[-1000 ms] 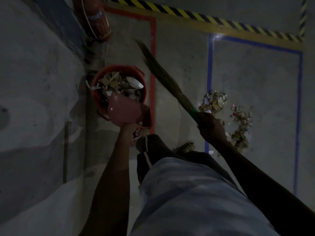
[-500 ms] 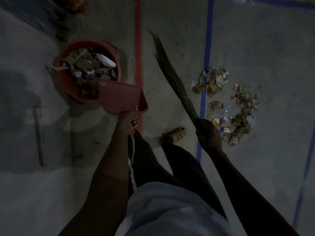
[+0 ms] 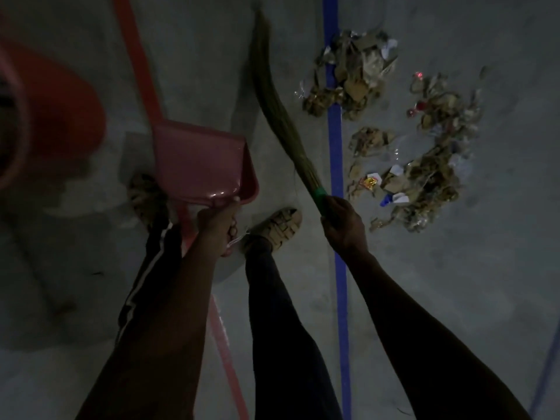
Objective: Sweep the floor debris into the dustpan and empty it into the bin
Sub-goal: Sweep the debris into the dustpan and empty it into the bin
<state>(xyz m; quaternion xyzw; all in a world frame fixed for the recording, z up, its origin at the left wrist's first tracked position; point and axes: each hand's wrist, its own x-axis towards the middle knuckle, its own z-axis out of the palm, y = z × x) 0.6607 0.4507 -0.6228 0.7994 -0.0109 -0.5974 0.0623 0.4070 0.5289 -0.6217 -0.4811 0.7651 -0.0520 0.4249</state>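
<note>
Head view, looking down: the left hand [image 3: 216, 228] curls round the handle of the pink dustpan [image 3: 201, 165] and holds it above the floor, its mouth pointing away from the person. Half a second ago the pan's lip sat at the rim of the bin [image 3: 45, 116], tipped toward it; now the pan is clear of the bin and hangs between the bin and the broom [image 3: 278, 107], over the red line [image 3: 139, 62]. Its tray looks bare, though the light is dim.

The right hand [image 3: 342, 222] grips the broom just below its green binding, the fingers closed round the stalks. The bristles slant up and left from the hand, ending near the top edge, much as before.

The bin, full in view earlier with scraps heaped inside, now shows only as an orange wall at the left edge; its contents are out of sight. The debris [image 3: 418, 153] lies on the floor [image 3: 500, 268] right of the broom in loose clumps of brown scraps, paper and wrappers, one clump across the blue line [image 3: 336, 147]. It sits larger and lower in view than before.

Two sandalled feet stand below the pan, the right foot [image 3: 280, 225] between the hands, the left foot [image 3: 145, 195] partly under the pan.
</note>
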